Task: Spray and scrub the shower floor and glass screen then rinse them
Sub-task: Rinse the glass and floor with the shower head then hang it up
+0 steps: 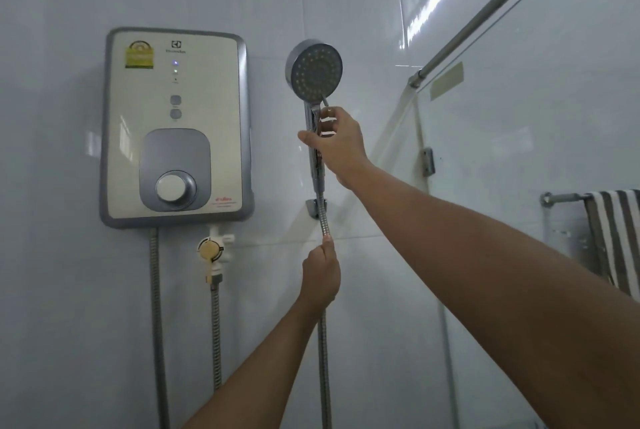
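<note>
- Two hands at work in a tiled shower stall: the right hand grips the chrome handle of the shower head, fingers clamped round it, thumb across the front.
- The shower head is upright and raised close to the wall, spray face toward the camera, just right of the wall-mounted water heater.
- The left hand, lower down, pinches the metal hose w/ fingers curled tight on it; the hose runs straight down from the handle and through the fist.
- A small wall bracket sits behind the hose, btwn the two hands.
- The glass screen stands at right, its top edge held by a slanting metal bar.
- A striped towel hangs on a rail at far right, seen through the glass screen.
- A cream valve sits under the water heater; two indicator lights glow on the heater's front.
</note>
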Demonstrator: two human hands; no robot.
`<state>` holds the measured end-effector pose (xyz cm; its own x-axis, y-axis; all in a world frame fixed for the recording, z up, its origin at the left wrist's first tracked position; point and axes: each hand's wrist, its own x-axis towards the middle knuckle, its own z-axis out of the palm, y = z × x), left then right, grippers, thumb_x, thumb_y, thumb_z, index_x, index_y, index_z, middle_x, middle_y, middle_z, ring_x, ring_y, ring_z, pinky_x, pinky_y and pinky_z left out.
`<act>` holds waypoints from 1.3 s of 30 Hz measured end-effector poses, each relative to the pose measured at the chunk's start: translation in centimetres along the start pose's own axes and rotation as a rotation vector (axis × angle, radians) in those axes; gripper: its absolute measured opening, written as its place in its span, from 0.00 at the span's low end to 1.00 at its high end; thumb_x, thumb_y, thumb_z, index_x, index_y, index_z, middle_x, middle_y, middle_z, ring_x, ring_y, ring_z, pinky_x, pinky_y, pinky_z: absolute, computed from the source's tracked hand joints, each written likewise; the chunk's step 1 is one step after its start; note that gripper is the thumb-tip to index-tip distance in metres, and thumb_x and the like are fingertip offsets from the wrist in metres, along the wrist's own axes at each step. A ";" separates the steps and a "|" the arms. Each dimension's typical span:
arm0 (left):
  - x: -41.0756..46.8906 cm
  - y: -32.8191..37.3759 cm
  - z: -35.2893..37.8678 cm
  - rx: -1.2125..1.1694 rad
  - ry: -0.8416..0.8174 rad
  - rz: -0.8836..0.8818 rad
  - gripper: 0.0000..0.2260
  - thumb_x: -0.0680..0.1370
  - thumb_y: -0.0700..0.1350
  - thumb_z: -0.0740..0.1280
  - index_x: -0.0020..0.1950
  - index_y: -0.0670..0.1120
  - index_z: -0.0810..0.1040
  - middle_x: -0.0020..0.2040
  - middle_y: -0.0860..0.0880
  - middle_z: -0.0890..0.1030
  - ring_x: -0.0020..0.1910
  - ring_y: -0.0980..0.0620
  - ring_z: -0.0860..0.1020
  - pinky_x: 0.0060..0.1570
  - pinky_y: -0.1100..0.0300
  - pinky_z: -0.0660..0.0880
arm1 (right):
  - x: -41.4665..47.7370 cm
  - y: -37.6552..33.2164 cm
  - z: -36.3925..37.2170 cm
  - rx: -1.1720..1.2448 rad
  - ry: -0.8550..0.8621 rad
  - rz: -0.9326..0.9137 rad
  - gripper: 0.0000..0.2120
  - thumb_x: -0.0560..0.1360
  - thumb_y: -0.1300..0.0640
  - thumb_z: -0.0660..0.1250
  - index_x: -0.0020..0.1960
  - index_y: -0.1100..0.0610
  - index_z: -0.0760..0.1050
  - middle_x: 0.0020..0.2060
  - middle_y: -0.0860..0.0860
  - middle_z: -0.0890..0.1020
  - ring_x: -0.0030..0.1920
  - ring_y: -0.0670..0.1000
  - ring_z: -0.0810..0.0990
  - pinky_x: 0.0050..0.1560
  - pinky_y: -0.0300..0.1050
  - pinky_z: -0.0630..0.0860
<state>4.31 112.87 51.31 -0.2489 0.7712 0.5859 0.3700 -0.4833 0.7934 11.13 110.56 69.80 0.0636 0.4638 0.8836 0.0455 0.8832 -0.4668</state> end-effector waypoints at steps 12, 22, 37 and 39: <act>0.2 -2.7 1.2 0.068 -0.009 -0.069 0.24 0.86 0.60 0.48 0.35 0.48 0.66 0.31 0.50 0.69 0.27 0.55 0.67 0.27 0.63 0.66 | -1.2 3.1 0.3 -0.119 -0.007 0.035 0.23 0.69 0.52 0.79 0.60 0.52 0.76 0.47 0.45 0.80 0.46 0.46 0.81 0.48 0.43 0.78; 0.5 -3.5 2.6 0.077 0.031 -0.131 0.33 0.85 0.61 0.45 0.56 0.34 0.77 0.34 0.51 0.71 0.32 0.54 0.72 0.48 0.47 0.80 | -2.7 3.6 0.5 -0.056 0.047 0.108 0.20 0.72 0.54 0.78 0.60 0.55 0.74 0.48 0.49 0.81 0.44 0.45 0.80 0.41 0.34 0.75; -8.2 -10.5 -3.2 0.401 -0.045 0.091 0.25 0.83 0.62 0.58 0.72 0.46 0.69 0.61 0.44 0.79 0.60 0.45 0.78 0.62 0.46 0.77 | -15.0 6.4 -0.4 0.043 0.061 0.201 0.11 0.76 0.55 0.73 0.58 0.54 0.79 0.47 0.49 0.85 0.48 0.45 0.84 0.52 0.43 0.81; -12.0 -12.9 -4.6 0.477 -0.057 0.129 0.27 0.83 0.60 0.58 0.77 0.47 0.65 0.69 0.44 0.75 0.67 0.47 0.74 0.69 0.48 0.72 | -20.6 8.0 -0.9 0.072 0.022 0.195 0.10 0.78 0.53 0.71 0.58 0.53 0.79 0.47 0.47 0.84 0.50 0.45 0.84 0.55 0.42 0.80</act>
<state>-1.63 107.95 34.81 -0.1297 0.7458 0.6534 0.7662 -0.3429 0.5434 11.13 108.05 47.83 0.0858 0.6253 0.7756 -0.0415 0.7801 -0.6243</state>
